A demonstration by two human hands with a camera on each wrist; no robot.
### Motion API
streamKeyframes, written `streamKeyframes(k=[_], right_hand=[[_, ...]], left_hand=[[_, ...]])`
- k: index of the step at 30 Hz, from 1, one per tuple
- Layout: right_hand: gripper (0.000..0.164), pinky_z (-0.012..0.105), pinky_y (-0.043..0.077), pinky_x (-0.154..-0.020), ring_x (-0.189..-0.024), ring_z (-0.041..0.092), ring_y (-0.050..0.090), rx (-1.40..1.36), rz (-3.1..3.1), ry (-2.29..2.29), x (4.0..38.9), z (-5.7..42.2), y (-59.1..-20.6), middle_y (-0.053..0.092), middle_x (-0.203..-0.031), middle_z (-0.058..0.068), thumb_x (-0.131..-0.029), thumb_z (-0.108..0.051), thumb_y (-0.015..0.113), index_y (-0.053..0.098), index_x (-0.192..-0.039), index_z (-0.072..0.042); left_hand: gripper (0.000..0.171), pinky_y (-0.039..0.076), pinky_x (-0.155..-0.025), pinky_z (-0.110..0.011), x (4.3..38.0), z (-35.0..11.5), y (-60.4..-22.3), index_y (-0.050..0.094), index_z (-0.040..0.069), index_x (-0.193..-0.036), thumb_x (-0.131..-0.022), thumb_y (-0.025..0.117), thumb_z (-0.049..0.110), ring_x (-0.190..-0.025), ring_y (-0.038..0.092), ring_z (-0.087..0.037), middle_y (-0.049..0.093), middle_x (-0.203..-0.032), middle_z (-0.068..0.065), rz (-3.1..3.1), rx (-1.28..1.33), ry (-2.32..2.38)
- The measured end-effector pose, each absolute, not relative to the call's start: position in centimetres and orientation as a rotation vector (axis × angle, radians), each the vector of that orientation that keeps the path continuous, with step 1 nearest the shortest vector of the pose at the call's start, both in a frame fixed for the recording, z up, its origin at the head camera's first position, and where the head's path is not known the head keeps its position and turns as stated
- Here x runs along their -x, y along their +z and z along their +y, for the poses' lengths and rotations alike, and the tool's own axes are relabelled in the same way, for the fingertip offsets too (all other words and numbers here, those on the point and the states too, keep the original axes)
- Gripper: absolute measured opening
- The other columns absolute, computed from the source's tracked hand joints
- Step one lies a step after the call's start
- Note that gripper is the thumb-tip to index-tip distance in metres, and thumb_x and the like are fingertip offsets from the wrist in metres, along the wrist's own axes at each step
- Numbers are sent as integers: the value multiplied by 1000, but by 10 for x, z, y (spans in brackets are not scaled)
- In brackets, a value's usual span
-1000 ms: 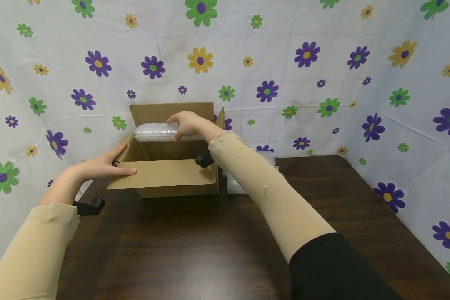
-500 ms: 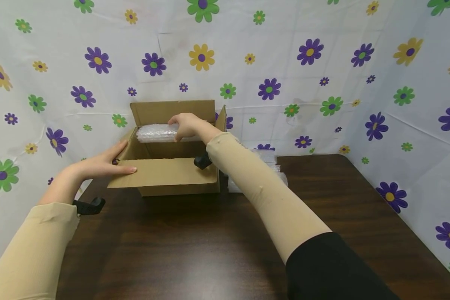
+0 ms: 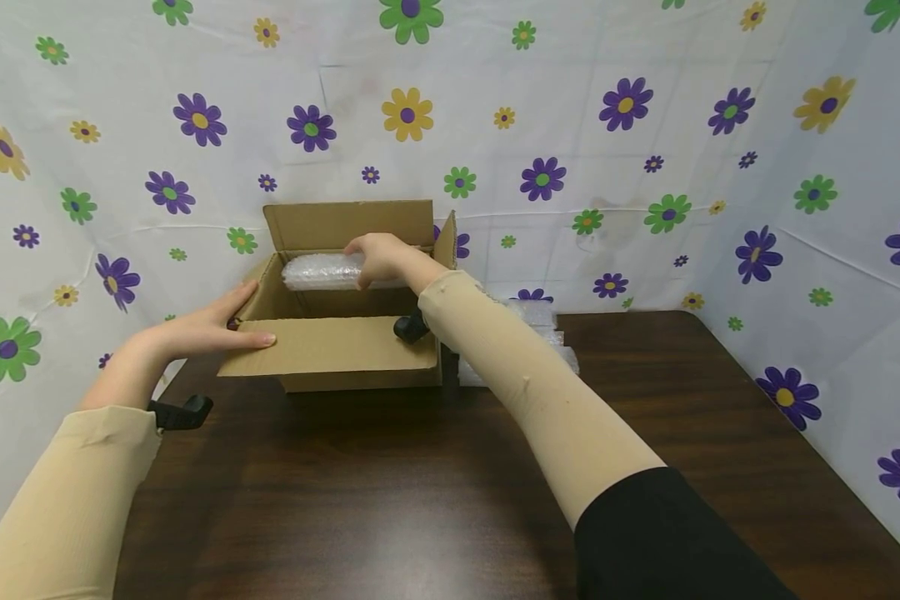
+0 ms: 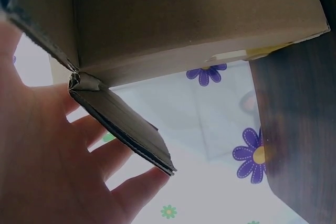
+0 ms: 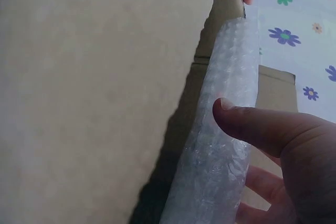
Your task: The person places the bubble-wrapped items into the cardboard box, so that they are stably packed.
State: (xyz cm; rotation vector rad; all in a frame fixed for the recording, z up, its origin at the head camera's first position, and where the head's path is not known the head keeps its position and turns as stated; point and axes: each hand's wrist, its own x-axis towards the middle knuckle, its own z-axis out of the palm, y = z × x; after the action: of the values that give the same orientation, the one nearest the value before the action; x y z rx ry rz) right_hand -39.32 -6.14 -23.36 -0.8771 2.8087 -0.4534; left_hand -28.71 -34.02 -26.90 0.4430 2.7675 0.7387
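Observation:
My right hand [image 3: 381, 255] grips a bubble-wrapped bundle [image 3: 321, 272], long and roughly cylindrical, just inside the mouth of an open cardboard box [image 3: 360, 381]. In the right wrist view, my thumb lies over the near side of the bubble wrap [image 5: 215, 156] and the fingers curl round its other side. What is inside the wrap cannot be made out. My left hand [image 3: 198, 333] rests on the box's left front corner, thumb along the front flap [image 3: 330, 346]. The left wrist view has its straight, spread fingers against the outside of a side flap [image 4: 126, 124].
More bubble-wrapped pieces [image 3: 536, 315] lie right of the box, partly behind my right forearm. The brown wooden table [image 3: 420, 492] extends in front and to the right. A flowered cloth [image 3: 480, 108] hangs behind the table and along its sides.
The bubble-wrapped bundle has sunk slightly lower into the box and moved a little right with my right hand. My left hand stays on the box corner. The view has shifted slightly.

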Motion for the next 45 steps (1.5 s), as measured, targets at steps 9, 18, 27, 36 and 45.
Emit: streamKeyframes(k=[9, 18, 27, 36, 45], right_hand=[[66, 40, 32, -109, -137, 20, 36, 935, 2784, -485, 395, -60, -235, 41, -150, 0, -87, -20, 73, 44, -146, -19], [66, 29, 40, -100, -131, 19, 43, 972, 2790, -510, 396, -60, -239, 43, -149, 4, -89, -19, 73, 43, -147, -15], [65, 29, 36, -105, -133, 20, 41, 1012, 2752, -571, 390, -52, -236, 44, -148, 6, -88, -22, 73, 44, -146, -15], [63, 25, 39, -102, -130, 16, 45, 1164, 2632, -764, 368, -36, -225, 47, -146, -1, -88, -26, 73, 47, -145, -18], [57, 24, 47, -93, -119, 16, 57, 1236, 2439, -1122, 331, 7, -205, 53, -139, -3, -89, -28, 72, 52, -141, -19]], left_hand=[[106, 7, -104, -73, 287, -339, -268, -12, 5, -154, -90, 66, 39, -140, -10, -51, -14, -155, -30, 2768, -453, 747], [104, 7, -104, -72, 283, -338, -268, -11, 6, -154, -90, 65, 39, -141, -10, -48, -14, -157, -27, 2767, -443, 763], [105, 6, -104, -73, 283, -338, -266, -12, 9, -154, -91, 65, 40, -142, -11, -48, -15, -157, -25, 2753, -446, 781], [106, 6, -103, -74, 282, -341, -266, -13, 7, -154, -90, 64, 42, -141, -12, -49, -16, -156, -27, 2737, -437, 759], [105, 7, -102, -74, 282, -340, -264, -13, 4, -153, -91, 65, 40, -140, -12, -50, -15, -156, -29, 2736, -480, 770]])
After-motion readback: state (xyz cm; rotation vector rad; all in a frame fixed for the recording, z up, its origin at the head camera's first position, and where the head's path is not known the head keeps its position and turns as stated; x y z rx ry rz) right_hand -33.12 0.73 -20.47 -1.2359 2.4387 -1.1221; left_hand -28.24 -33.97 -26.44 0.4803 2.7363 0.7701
